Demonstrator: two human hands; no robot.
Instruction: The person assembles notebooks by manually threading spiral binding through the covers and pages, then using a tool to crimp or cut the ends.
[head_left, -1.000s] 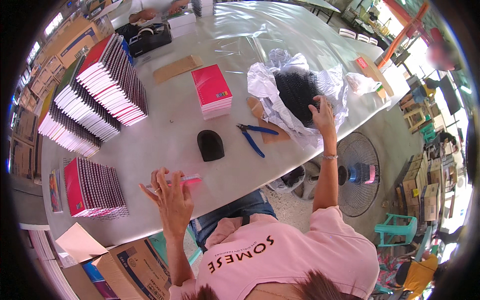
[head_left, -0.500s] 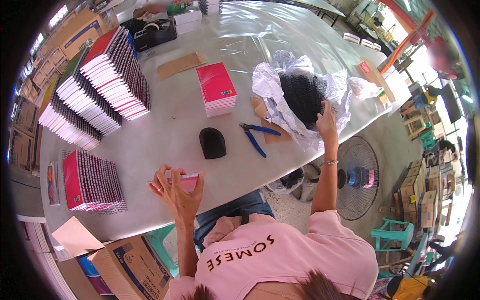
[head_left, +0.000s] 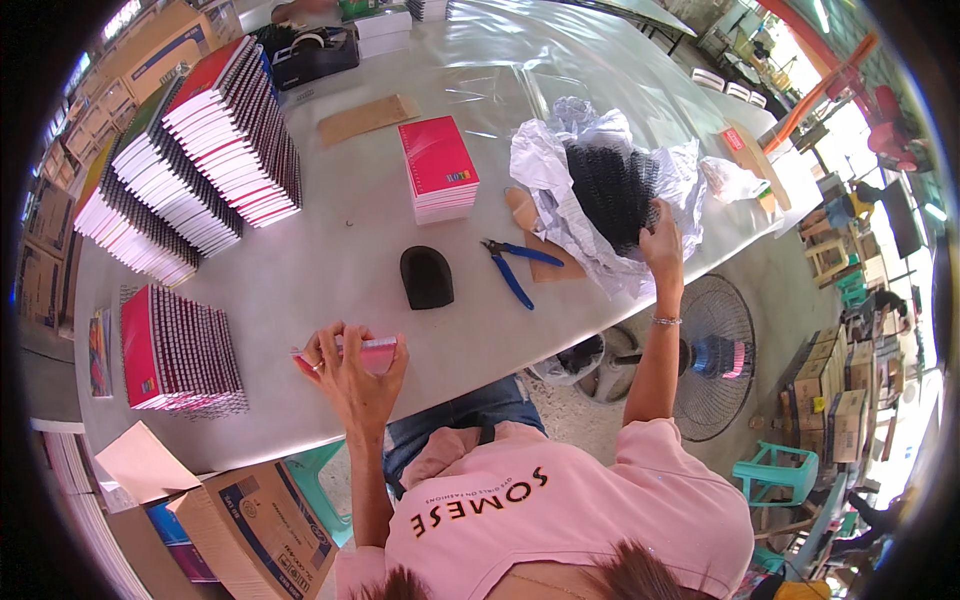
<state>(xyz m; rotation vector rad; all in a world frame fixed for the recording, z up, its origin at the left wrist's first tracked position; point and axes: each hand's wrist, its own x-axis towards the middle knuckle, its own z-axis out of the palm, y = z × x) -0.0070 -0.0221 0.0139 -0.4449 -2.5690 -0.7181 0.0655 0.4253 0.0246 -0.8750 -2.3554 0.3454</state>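
Observation:
Near the table's front edge, my left hand [head_left: 357, 378] is closed over a pink-covered notebook [head_left: 380, 352], its fingers across the top and thumb at the right end. My right hand [head_left: 662, 250] reaches to a pile of black binding coils [head_left: 608, 195], fingers curled onto the coils at its right edge. White crumpled paper [head_left: 545, 165] lies under and around this pile. Between the hands lie blue-handled cutting pliers [head_left: 512, 270], jaws apart, and a black rounded pad [head_left: 427, 278]. Beyond the pad sits a stack of red-covered notebooks [head_left: 440, 160].
Tall stacks of coil-bound notebooks [head_left: 235, 135] fill the left side, with a shorter red stack [head_left: 180, 350] nearer. Brown card [head_left: 367, 119] and a tape dispenser [head_left: 315, 60] lie farther back. An open carton [head_left: 255, 530] stands below left; a caged fan [head_left: 715, 355] stands right of the table.
My right hand stays at the coils, with its fingers shifted slightly. My left hand keeps its hold on the notebook. The whole view has shifted a little.

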